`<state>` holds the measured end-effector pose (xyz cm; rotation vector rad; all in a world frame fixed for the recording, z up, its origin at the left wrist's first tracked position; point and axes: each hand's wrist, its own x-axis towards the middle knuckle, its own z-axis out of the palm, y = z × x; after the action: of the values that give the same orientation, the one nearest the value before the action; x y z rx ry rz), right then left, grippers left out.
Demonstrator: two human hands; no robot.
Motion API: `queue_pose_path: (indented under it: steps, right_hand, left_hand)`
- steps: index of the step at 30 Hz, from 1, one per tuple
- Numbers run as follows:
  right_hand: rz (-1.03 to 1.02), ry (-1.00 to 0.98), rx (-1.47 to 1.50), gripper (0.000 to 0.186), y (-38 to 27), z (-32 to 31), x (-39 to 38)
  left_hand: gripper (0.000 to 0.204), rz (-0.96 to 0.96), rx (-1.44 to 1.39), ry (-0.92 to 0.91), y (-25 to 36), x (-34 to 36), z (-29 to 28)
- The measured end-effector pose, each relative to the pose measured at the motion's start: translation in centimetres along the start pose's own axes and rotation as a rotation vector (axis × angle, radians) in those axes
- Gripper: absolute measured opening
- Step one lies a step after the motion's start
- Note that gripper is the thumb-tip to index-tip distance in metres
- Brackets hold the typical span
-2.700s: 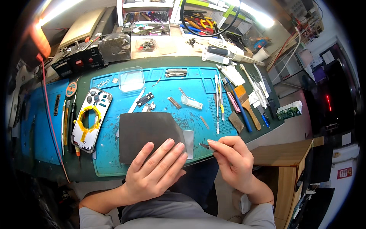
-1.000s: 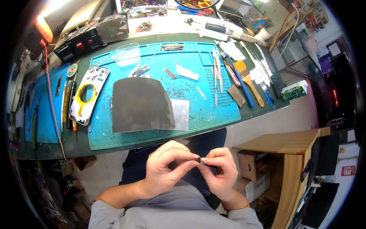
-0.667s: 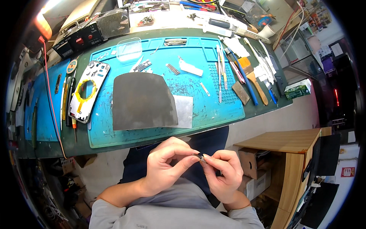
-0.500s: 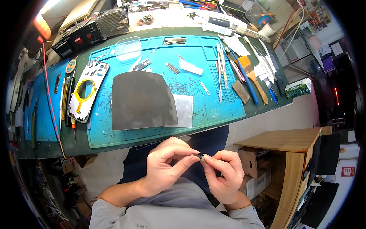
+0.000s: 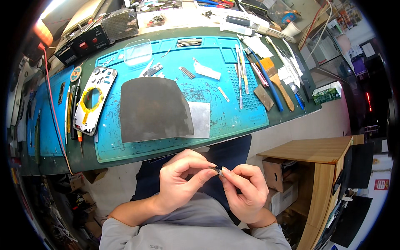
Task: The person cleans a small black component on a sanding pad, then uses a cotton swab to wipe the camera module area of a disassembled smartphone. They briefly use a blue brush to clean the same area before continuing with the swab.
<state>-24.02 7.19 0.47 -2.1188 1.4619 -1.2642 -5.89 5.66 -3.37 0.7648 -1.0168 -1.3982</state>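
**Tiny part pinched between both hands**

Head view: the left hand (image 5: 181, 183) and right hand (image 5: 246, 193) meet over the lap, well below the blue mat (image 5: 233, 112), both pinching a small dark part (image 5: 216, 169) at their fingertips. It looks light, stiff and easily dropped; best gripped by its edges. A grey sheet (image 5: 152, 109) lies on the mat.

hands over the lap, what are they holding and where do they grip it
A tiny dark part is pinched between the fingertips of the left hand and the right hand, one at each end. What kind of part it is cannot be told.
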Motion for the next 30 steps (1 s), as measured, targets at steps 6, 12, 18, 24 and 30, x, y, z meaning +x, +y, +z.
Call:
queue_pose_path:
  steps: [6, 12, 18, 24, 30]
  right_hand:
    - [0.013, -0.002, 0.002, 0.041, 0.0, -0.1, -0.1]
    - [0.073, -0.025, 0.101, 0.041, -0.8, 0.0, -0.2]
    - [0.100, -0.130, 0.217, 0.042, -0.5, -0.2, -1.3]
    - [0.096, -0.135, 0.282, 0.048, -0.5, -0.3, -1.6]
    - [0.084, -0.094, 0.317, 0.053, -0.8, 0.5, -1.6]
  left_hand:
    - [0.015, -0.012, 0.029, -0.015, 0.0, 0.0, -0.1]
    - [0.013, -0.041, -0.001, 0.007, 0.3, -0.1, 0.4]
    - [0.011, -0.057, 0.043, -0.017, 0.6, 0.3, 0.3]
    - [0.013, -0.081, 0.104, -0.043, 1.4, 0.3, 0.3]
    - [0.009, -0.033, 0.141, -0.029, 1.8, 0.6, 0.7]
